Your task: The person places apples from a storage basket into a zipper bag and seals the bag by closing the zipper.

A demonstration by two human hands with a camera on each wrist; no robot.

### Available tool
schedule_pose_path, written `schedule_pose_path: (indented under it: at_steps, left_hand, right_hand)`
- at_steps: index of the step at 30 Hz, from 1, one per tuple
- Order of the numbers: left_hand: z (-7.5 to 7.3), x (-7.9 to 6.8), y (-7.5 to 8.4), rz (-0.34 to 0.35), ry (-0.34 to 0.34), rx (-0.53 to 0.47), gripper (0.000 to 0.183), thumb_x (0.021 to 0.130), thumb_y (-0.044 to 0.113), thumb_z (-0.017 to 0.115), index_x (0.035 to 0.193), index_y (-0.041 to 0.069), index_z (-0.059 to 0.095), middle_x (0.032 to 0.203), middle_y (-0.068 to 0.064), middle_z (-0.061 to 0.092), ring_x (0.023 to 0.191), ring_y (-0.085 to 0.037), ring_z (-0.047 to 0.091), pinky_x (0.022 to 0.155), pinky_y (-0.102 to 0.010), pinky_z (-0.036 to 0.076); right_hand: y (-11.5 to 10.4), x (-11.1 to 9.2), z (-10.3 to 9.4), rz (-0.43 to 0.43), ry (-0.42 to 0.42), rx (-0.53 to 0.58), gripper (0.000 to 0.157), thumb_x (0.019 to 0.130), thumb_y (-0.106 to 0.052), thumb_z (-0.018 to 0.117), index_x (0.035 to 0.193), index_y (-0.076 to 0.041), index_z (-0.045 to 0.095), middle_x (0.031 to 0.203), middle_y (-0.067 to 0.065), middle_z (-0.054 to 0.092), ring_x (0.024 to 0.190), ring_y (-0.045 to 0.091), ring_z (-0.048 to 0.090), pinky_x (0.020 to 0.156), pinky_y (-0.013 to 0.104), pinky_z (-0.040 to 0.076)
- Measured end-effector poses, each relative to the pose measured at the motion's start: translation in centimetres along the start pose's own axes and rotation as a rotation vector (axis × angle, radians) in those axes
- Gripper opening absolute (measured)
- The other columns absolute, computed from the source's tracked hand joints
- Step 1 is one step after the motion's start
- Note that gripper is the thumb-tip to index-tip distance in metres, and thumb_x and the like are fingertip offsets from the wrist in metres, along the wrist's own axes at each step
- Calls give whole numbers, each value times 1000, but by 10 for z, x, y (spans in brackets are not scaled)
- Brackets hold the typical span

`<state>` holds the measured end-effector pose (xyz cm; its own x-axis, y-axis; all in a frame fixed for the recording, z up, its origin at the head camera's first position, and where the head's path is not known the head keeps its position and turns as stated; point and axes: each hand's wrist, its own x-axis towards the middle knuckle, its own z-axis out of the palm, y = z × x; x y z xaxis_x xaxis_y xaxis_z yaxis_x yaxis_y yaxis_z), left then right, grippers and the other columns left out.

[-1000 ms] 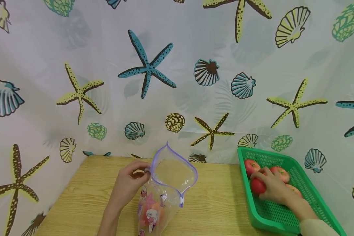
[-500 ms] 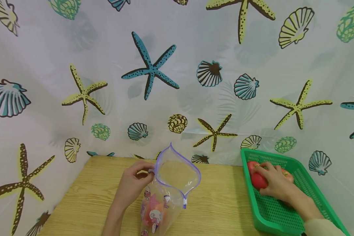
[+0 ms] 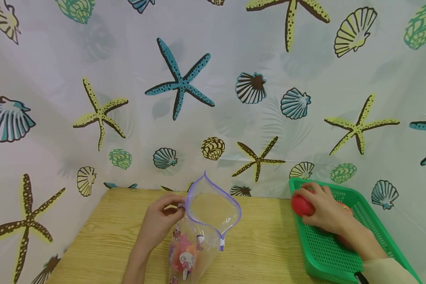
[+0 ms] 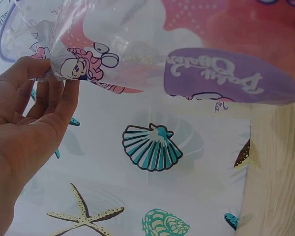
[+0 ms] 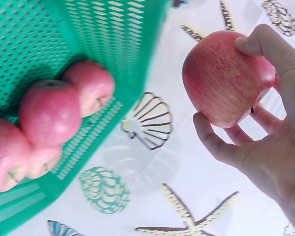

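My right hand (image 3: 324,209) grips a red apple (image 3: 301,205) with thumb and fingers, above the left rim of the green basket (image 3: 307,254). The right wrist view has this apple (image 5: 219,78) lifted beside the basket, thumb on one side and fingertips on the other. With thumb and fingers, my left hand (image 3: 159,219) pinches the edge of a clear, printed slider zip bag (image 3: 207,240), whose purple-rimmed mouth stands wide apart. Reddish, rounded contents show through the lower bag. From the left wrist, the fingertips hold gathered plastic near the bag's mouth (image 4: 10,44).
Several red apples (image 5: 50,113) lie together in the perforated basket, partly hidden by my right arm in the head view. A wooden table (image 3: 259,240) spans between bag and basket. Behind it hangs a white sheet (image 3: 135,130) printed with shells and starfish.
My right hand has raised the apple out from among the others, up and slightly left to the basket's rim. The left hand keeps its grip on the bag.
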<state>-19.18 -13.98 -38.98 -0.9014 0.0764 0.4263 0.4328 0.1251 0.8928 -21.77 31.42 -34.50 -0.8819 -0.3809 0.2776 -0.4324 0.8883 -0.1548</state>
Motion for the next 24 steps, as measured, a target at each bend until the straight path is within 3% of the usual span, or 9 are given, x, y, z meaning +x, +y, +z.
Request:
schedule_pose_path:
  at_steps: [7, 17, 24]
  left_hand:
    - [1, 1, -1, 19, 0, 2, 19, 88, -1, 69, 100, 13, 73, 102, -3, 66, 92, -14, 65, 77, -26, 59]
    - [0, 0, -1, -4, 12, 20, 20, 88, 0, 70, 101, 15, 74, 103, -2, 67, 93, -14, 65, 80, -24, 58]
    - [1, 1, -1, 2, 18, 16, 30, 88, 0, 69, 112, 17, 74, 106, -2, 69, 95, -16, 64, 78, -24, 58]
  right_hand:
    - [-23, 12, -8, -98, 66, 0, 59, 66, -9, 82, 121, -22, 62, 131, 14, 46, 110, 40, 41, 68, 46, 52]
    - [-60, 34, -18, -199, 115, 24, 61, 67, -9, 81, 122, -23, 62, 134, 12, 45, 117, 36, 37, 72, 47, 53]
    - [-83, 40, -24, -237, 128, 45, 63, 66, -11, 82, 122, -26, 60, 137, 9, 45, 121, 35, 35, 76, 48, 55]
